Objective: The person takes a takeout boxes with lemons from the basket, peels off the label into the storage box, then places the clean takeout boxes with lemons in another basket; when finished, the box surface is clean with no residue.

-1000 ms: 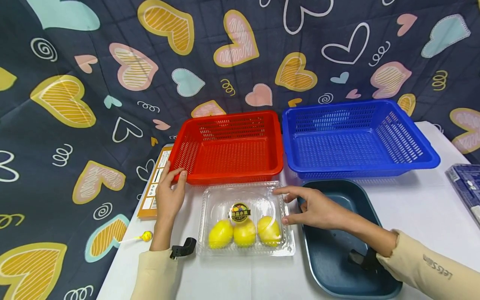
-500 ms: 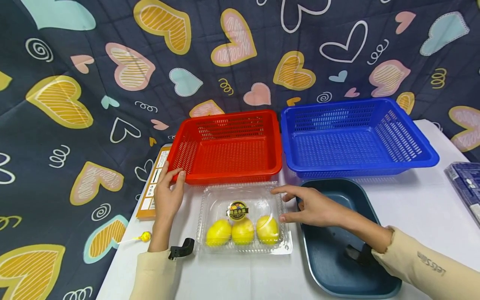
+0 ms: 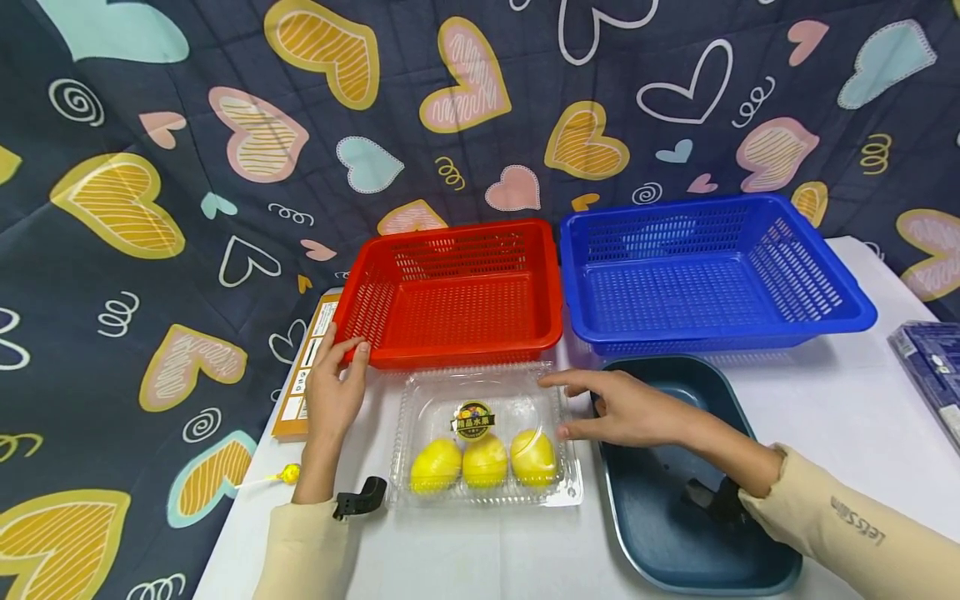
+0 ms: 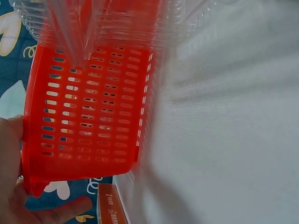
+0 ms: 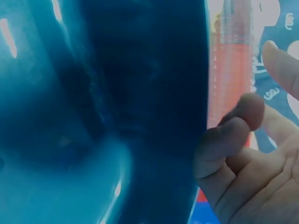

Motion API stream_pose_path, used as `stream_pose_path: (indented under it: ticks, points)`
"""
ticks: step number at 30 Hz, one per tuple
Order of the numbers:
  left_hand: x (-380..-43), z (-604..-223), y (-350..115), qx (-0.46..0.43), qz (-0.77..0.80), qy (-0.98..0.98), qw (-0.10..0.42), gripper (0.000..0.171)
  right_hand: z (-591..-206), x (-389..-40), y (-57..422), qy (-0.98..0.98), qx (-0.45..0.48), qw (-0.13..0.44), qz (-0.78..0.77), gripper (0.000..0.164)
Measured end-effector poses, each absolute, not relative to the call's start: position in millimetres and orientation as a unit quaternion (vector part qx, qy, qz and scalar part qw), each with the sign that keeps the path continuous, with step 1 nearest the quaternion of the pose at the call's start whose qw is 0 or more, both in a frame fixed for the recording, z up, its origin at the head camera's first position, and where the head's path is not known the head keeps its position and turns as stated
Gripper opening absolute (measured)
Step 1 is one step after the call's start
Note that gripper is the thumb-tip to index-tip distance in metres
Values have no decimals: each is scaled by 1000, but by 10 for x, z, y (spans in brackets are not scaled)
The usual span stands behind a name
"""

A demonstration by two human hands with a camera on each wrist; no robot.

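A lidded clear plastic fruit box (image 3: 442,387) lies on the white table with three lemons (image 3: 483,461) visible inside and a round label on its lid. My left hand (image 3: 335,396) is at the front left corner of the red basket (image 3: 468,360), fingers loosely spread. In the left wrist view, its fingertips are right at the rim of that basket (image 4: 88,102). Over the right edge of the fruit box, my right hand (image 3: 626,412) has thumb and forefinger apart with nothing between them. Its other fingers (image 5: 233,133) bend loosely in the right wrist view.
Beneath my right forearm stands a dark teal basin (image 3: 652,533). A blue basket (image 3: 697,337) sits behind it, beside the red one. On the left are an orange-and-white box (image 3: 294,425) and a yellow lollipop (image 3: 289,473). A dark blue package (image 3: 930,358) lies at far right.
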State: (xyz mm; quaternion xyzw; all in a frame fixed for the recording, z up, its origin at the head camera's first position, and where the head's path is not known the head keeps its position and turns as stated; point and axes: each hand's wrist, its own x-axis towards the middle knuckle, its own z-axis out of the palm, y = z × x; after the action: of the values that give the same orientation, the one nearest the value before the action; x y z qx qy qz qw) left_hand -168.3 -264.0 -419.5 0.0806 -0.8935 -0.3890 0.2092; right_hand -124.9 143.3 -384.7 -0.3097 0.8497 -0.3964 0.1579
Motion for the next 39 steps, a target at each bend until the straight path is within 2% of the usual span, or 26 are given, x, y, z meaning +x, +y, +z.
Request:
stream_pose_path:
  ticks: [6,12,17,19,26,32,39]
  points:
    - [-1682,-4154,-2663,74,-389,-899,189,37,-3787,-1263,1462,851,-325,139,-388,56]
    - [-1619,-4046,-2671,53,-368,-914,160,38,-3715,-1301,1487,864,-306,97,-387,51]
    - [-1542,-3929,-2640,20,-329,-929,167,40,-3639,-1353,1521,868,-276,70,-408,45]
    - [-1518,-3881,-2624,-3,-317,-933,172,42,-3617,-1373,1527,863,-274,63,-419,44]
    - [-1422,-3741,-2541,-117,-328,-928,131,51,-3602,-1441,1488,840,-300,41,-450,39]
    - [-1341,-3734,-2439,-214,-334,-910,118,45,-3594,-1513,1370,815,-325,50,-476,37]
    - [-1276,-3725,-2344,-258,-297,-918,57,37,-3595,-1536,1233,809,-346,55,-472,33]
